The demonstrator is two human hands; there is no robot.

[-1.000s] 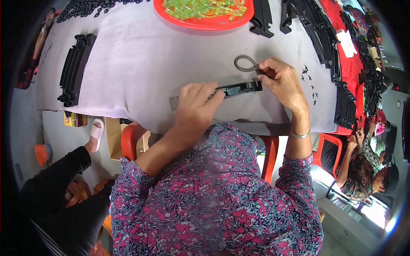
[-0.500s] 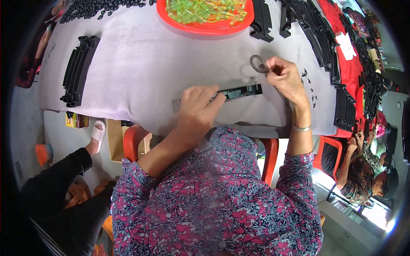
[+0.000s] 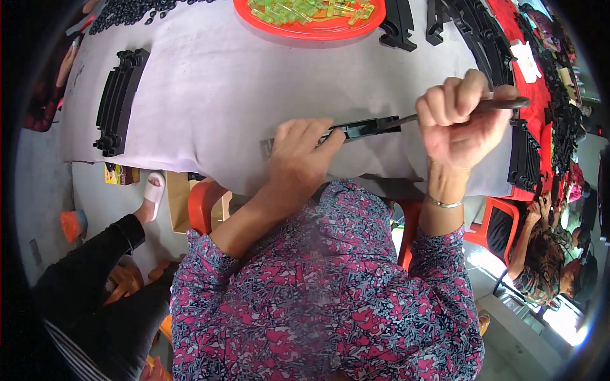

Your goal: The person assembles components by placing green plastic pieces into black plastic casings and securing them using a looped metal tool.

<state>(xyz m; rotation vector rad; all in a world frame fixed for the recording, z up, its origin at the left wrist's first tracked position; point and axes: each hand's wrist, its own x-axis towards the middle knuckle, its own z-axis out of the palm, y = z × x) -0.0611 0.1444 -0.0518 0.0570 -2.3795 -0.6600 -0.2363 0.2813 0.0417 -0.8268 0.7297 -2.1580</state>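
Observation:
Beneath my left hand (image 3: 302, 155) lies a narrow black plastic part (image 3: 365, 128), aslant on the cloth. My fingers and thumb close around its left end and hide that end. My right hand (image 3: 459, 120), raised at the right, is wrapped around a dark metal tool with a ring-shaped handle (image 3: 518, 103). Its thin shank points left, and the tip meets the right end of the black part; whether it enters the part I cannot tell.
A pale cloth (image 3: 210, 82) covers the table. At the far edge stands a red tray (image 3: 305, 33) of yellow-green clear pieces. Ribbed black parts lie at the left (image 3: 121, 101) and right (image 3: 524, 155). Small black pieces (image 3: 127, 16) are heaped far left. Other people sit at both sides.
My right hand has moved right and turned over, swinging the tool so its shank now points left to the black part's end. My left hand keeps its hold.

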